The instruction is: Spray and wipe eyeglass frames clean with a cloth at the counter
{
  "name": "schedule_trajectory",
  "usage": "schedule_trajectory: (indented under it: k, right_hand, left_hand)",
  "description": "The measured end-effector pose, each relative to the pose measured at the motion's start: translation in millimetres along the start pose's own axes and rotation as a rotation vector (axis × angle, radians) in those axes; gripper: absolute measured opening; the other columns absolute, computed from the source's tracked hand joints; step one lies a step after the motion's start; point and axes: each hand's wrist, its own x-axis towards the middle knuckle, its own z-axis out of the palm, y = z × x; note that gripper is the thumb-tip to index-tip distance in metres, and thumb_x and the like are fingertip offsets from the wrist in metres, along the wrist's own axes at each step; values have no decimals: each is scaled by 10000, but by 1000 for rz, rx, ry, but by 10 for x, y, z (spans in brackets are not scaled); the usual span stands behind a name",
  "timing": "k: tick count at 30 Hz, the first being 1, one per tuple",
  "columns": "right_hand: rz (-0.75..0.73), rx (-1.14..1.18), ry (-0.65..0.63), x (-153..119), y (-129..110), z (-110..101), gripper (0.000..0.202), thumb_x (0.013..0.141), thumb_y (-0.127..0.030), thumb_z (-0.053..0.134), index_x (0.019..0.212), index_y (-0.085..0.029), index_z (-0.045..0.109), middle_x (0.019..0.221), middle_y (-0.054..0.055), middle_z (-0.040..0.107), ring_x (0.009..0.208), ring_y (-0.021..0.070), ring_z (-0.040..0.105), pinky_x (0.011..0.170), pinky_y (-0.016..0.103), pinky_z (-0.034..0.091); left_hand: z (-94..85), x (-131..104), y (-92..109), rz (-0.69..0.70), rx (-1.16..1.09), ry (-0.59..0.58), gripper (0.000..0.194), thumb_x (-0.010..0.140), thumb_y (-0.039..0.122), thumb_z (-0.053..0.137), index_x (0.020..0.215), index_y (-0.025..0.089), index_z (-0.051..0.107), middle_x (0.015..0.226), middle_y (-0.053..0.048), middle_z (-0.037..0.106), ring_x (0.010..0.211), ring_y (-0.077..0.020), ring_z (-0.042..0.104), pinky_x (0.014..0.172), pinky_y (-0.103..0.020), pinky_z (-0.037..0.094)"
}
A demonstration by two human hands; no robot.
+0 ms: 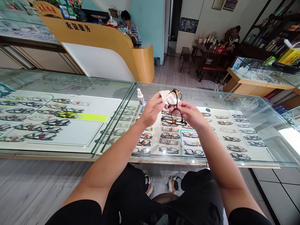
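Above the glass counter, my right hand [191, 114] grips a pair of black-framed eyeglasses [177, 115] near the bridge and lower lens. The glasses are turned so that one lens sits above the other. A pale cleaning cloth [165, 96] is pinched in my left hand [152, 108] and lies against the upper lens. Part of my left fingers is hidden behind the cloth. A small white spray bottle [141, 97] stands on the counter, just left of my left hand.
Under the glass of the display counter [257, 161] lie rows of eyeglasses [170, 135]. Another case [98, 132] adjoins it on the left. Beyond are a wooden cashier desk [142, 62], a seated person [133, 31], another person [234, 40] at a table, and a side showcase [260, 75].
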Motion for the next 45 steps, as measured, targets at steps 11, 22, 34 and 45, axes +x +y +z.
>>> schedule_trajectory:
  k: [11,22,34,45]
  right_hand:
    - [-26,-13,-78,-28,94,67,308,946,-490,827,939,-238,650,1037,60,803,1022,227,718,927,357,525]
    - [-52,-51,-47,-14,102,34,313,943,-503,816,920,-246,638,1047,58,804,1044,242,718,943,368,528]
    - [-126,-205,-25,-5,73,102,366,904,-561,838,868,-247,653,940,49,785,1015,243,692,1002,406,513]
    - [-122,-263,-20,-12,55,87,381,899,-596,830,878,-256,660,971,48,792,1046,261,689,1030,427,498]
  left_hand:
    - [79,32,-14,-128,-157,264,546,860,716,800,770,225,578,734,8,498,684,-145,438,663,-309,408]
    - [61,42,-105,-202,-312,143,476,843,663,839,798,222,665,789,-8,610,773,-160,557,771,-309,483]
    - [107,23,-116,-315,-399,136,543,746,525,963,914,235,535,803,28,670,703,-124,598,687,-275,472]
    - [73,52,-151,-411,-569,158,503,802,591,901,928,246,557,792,44,634,689,-117,604,664,-260,516]
